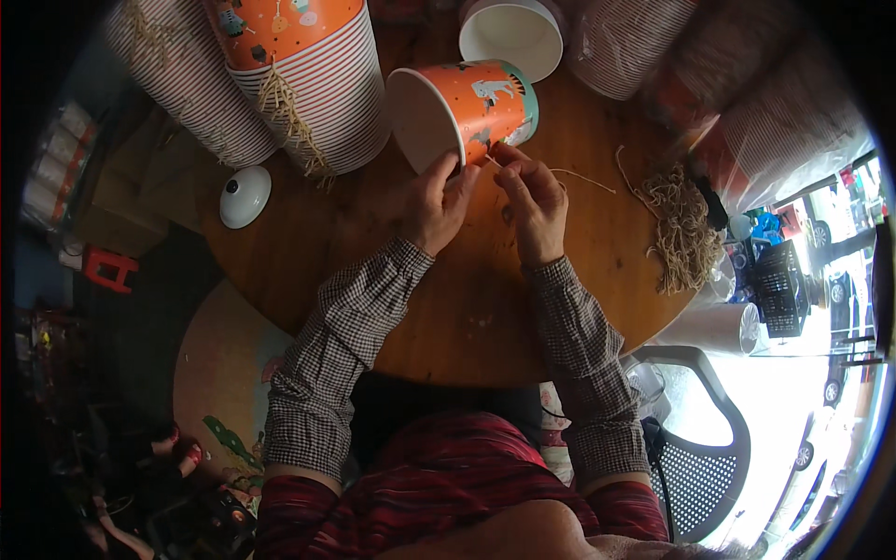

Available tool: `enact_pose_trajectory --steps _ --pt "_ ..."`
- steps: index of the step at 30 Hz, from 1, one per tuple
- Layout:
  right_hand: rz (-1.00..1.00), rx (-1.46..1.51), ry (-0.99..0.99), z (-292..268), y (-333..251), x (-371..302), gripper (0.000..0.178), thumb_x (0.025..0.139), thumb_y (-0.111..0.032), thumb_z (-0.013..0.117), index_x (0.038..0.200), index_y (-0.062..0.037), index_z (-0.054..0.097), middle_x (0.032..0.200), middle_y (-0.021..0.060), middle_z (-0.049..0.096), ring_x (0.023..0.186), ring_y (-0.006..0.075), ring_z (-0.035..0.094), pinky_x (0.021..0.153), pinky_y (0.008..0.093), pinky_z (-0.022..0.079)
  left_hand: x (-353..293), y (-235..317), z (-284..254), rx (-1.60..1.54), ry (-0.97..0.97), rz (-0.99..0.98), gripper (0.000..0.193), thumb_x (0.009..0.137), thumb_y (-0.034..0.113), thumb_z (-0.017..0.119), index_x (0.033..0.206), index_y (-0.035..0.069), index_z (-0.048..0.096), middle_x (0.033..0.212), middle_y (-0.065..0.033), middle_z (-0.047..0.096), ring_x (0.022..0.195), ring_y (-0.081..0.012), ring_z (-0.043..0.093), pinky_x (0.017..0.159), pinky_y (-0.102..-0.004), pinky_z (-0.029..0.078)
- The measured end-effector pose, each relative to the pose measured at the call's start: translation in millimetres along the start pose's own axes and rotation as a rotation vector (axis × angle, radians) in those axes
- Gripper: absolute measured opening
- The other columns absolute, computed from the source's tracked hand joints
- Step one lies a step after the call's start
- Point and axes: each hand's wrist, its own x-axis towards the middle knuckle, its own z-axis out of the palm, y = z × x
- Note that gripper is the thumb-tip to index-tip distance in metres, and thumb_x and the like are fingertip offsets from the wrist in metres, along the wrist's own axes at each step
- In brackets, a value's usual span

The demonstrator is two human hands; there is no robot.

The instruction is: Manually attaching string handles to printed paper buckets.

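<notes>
An orange paper bucket (pixel 481 98) with cartoon figures and a green base band lies tilted on its side over the wooden table, its white mouth facing left. My left hand (pixel 435 203) grips its rim, with the thumb outside and the other fingers partly hidden behind the rim. Beside the bucket's wall, my right hand (pixel 536 198) pinches a thin pale string (pixel 586 180), whose loose end trails off to the right. Whether the string passes through the wall is too small to tell.
Tall stacks of nested buckets (pixel 322 117) with string tassels stand at the back left. Another white-mouthed bucket (pixel 511 39) lies behind. Plastic-wrapped stacks (pixel 775 140) fill the back right, near a heap of beige strings (pixel 686 229). A white lid (pixel 245 198) rests at the table's left.
</notes>
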Motion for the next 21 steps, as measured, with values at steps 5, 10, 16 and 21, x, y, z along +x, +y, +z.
enact_pose_trajectory --steps 5,10,16,21 --pt "0.065 0.094 0.034 3 -7 -2 0.007 0.090 -0.005 0.059 0.092 0.0018 0.059 0.120 0.0131 0.059 0.105 0.0138 0.055 0.091 0.0266 0.043 0 -8 -10 0.238 -0.114 -0.193 0.020 0.084 0.007 0.062 0.102 0.000 0.058 0.089 -0.0157 0.062 0.081 -0.0287 0.064 0.068 -0.0324 0.050" --pt "0.082 0.003 0.040 -2 0 -1 0.010 0.089 -0.007 0.060 0.091 0.0026 0.059 0.119 0.0122 0.060 0.099 0.0105 0.054 0.086 0.0247 0.043 1 0 -3 0.160 -0.073 -0.064 0.019 0.084 0.006 0.061 0.101 -0.001 0.058 0.092 -0.0152 0.062 0.079 -0.0265 0.065 0.067 -0.0316 0.052" --pt "0.029 0.012 0.004 1 -1 -2 0.011 0.090 -0.009 0.059 0.092 0.0022 0.058 0.118 0.0118 0.060 0.095 0.0107 0.055 0.085 0.0257 0.045 3 2 -5 0.140 -0.028 0.025 0.023 0.084 0.004 0.062 0.106 -0.001 0.057 0.095 -0.0146 0.063 0.085 -0.0231 0.066 0.069 -0.0305 0.053" --pt "-0.013 0.166 -0.087 7 -5 -3 0.012 0.094 -0.010 0.055 0.096 0.0015 0.054 0.117 0.0122 0.060 0.102 0.0147 0.057 0.090 0.0282 0.045 2 -8 -1 -0.027 0.081 -0.023 0.020 0.087 0.002 0.059 0.106 -0.003 0.057 0.096 -0.0138 0.063 0.085 -0.0202 0.064 0.069 -0.0282 0.052"
